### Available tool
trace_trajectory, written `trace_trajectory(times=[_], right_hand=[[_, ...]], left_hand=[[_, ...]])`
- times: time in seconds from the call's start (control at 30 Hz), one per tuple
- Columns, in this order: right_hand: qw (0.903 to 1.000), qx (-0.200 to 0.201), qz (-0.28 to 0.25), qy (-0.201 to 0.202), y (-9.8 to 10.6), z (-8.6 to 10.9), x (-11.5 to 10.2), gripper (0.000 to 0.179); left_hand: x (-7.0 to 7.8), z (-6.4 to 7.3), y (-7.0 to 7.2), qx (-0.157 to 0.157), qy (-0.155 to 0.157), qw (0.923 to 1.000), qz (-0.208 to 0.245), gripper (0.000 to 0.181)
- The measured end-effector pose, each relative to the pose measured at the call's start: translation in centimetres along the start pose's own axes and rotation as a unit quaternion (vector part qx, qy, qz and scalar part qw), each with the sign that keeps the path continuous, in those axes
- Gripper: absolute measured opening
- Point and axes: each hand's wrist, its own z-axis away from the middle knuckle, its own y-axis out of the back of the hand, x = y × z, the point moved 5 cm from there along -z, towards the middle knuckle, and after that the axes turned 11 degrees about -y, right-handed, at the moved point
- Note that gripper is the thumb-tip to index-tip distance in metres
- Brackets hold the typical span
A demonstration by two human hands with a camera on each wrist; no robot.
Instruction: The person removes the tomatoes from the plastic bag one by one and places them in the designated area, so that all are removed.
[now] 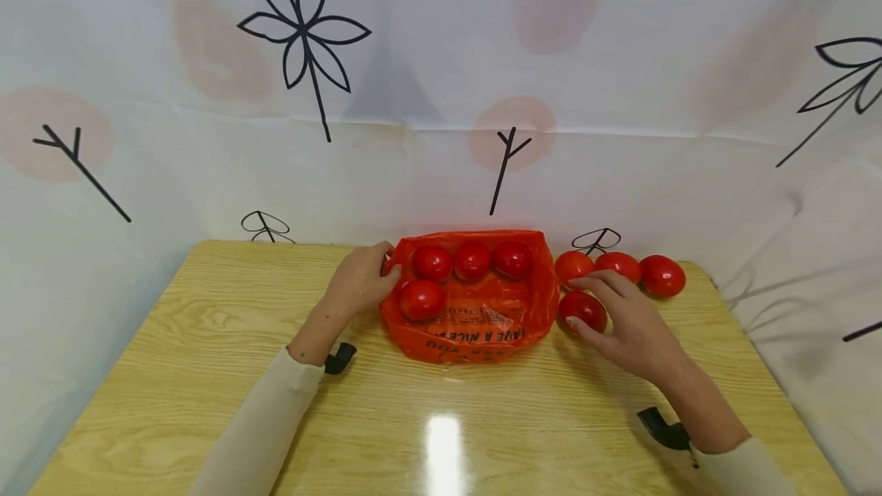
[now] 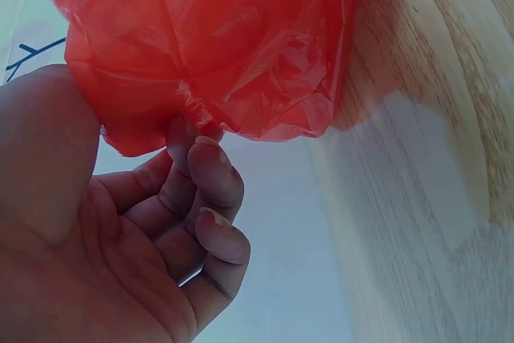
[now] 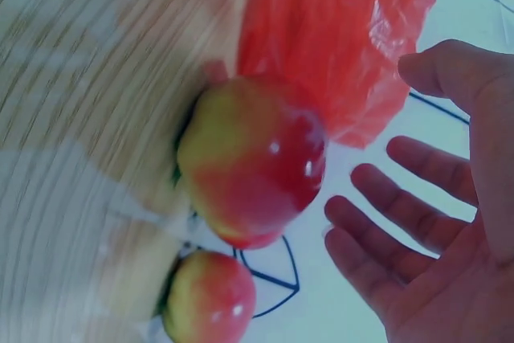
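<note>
A red plastic bag stands open at the far middle of the worktop, holding three apples in a far row and a fourth apple nearer, at its left. The left hand has its grip pinching the bag's left rim. To the right, the right hand arches over a loose apple, its grip spread; the right wrist view shows the fingertips apart from the fruit. That apple lies just beside the bag's right wall; I cannot tell whether they touch. Beyond it, a row of loose apples, three in all, crowds the hand's far side, the rightmost close to the worktop's far right corner. Patterned cloth rises along the far edge, so the roomier wood lies on the bag's near side and leftward to the left edge
</note>
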Motion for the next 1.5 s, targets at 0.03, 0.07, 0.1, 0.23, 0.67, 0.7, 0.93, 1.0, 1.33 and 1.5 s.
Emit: trace_trajectory(times=[0.03,0.07,0.1,0.23,0.67,0.7,0.93,1.0,1.33,1.5], right_hand=[[1.0000,0.001,-0.002,0.002,0.0,-0.1,-0.2,0.056],[1.0000,0.002,-0.006,0.004,-0.1,-0.2,-0.4,0.055],[0.9999,0.003,-0.009,0.005,-0.1,-0.3,-0.6,0.055],[0.9998,-0.004,-0.020,0.002,-0.5,-0.6,-1.5,0.052],[0.9990,0.000,-0.039,0.020,-1.0,-2.1,-4.1,0.045],[0.9989,-0.002,-0.042,0.019,-1.1,-2.3,-4.4,0.045],[0.9981,-0.021,-0.054,0.021,-1.8,-3.3,-6.0,0.044],[0.9977,-0.025,-0.060,0.021,-2.0,-3.5,-6.3,0.044],[0.9950,-0.052,-0.080,0.027,-3.0,-4.7,-8.2,0.045],[0.9936,-0.056,-0.089,0.042,-3.3,-5.3,-9.3,0.047]], left_hand=[[0.0,0.0,0.0,0.001,0.000,1.0000,0.001,0.021],[0.0,0.0,0.0,0.001,0.001,1.0000,0.001,0.021],[-0.1,0.0,-0.1,0.001,0.001,1.0000,0.001,0.021],[-0.1,0.1,-0.1,0.000,0.000,1.0000,0.003,0.022],[0.2,0.1,-0.2,-0.002,-0.004,1.0000,0.002,0.021],[0.2,0.1,-0.2,-0.002,-0.004,1.0000,0.002,0.021],[0.1,0.0,-0.1,-0.001,-0.006,1.0000,-0.001,0.019],[0.2,0.0,-0.1,-0.001,-0.007,1.0000,0.000,0.019],[0.1,0.0,-0.1,0.001,-0.009,0.9999,-0.004,0.020],[0.2,-0.1,-0.2,-0.001,-0.010,0.9999,-0.006,0.021]])
